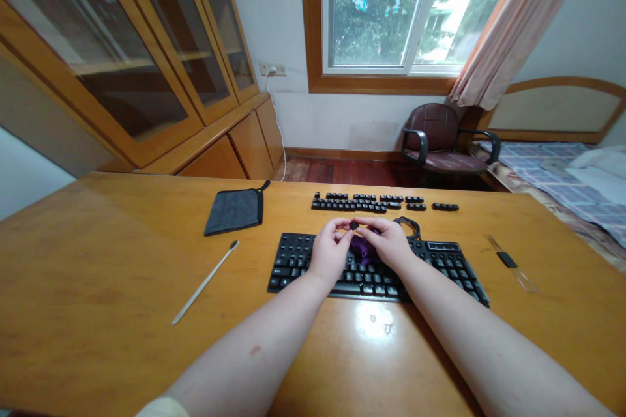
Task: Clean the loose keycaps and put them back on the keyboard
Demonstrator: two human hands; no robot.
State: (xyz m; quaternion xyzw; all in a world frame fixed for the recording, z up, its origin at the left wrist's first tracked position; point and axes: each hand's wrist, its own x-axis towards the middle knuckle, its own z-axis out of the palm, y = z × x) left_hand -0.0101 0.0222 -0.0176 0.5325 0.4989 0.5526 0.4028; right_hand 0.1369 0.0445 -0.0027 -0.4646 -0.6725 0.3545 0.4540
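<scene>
A small black keycap [354, 226] is pinched between the fingertips of my left hand [331, 249] and my right hand [388, 242], just above the keyboard. The black keyboard [292, 262] lies flat on the table under both hands, and part of its upper-left area has bare key positions. A purple cloth or soft piece [364, 250] shows below my right fingers; whether that hand also grips it I cannot tell. Behind the hands, loose black keycaps [349, 202] are laid out in rows. The coiled black cable [409, 227] rests behind the keyboard.
On the wooden table [122, 287], a dark grey folded cloth [235, 211] and a long thin brush [205, 283] lie to the left. A wire keycap puller [507, 259] lies at the right. Beyond the table stand a brown armchair [437, 137] and a glass-fronted cabinet [147, 78].
</scene>
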